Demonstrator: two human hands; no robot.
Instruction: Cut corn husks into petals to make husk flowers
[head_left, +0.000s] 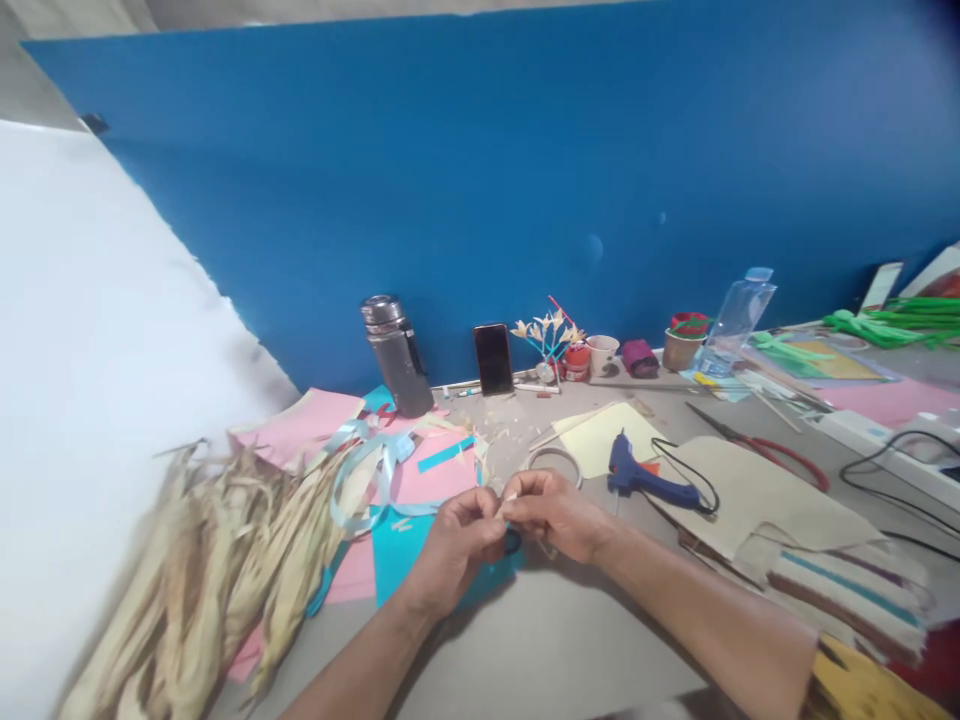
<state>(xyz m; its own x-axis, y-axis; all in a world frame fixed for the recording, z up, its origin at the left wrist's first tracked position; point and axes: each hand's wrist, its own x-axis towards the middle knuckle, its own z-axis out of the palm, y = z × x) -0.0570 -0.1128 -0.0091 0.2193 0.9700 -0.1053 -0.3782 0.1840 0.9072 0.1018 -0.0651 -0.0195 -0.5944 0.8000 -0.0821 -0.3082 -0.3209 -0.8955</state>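
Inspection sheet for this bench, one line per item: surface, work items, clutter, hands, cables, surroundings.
Surface: grey tabletop, pale scraps scattered beyond the hands.
Job's things: small pale piece at the fingertips, too small to identify; dried tan husks at left; blue glue gun at right.
Clutter: pink paper sheets, pale-blue ribbon, red-handled tool.
Hands: right hand pinches the piece; left hand meets it, grip unclear.
Cables: thin black cord looped by the glue gun; another crosses the white power strip.
Surroundings: blue partition behind.
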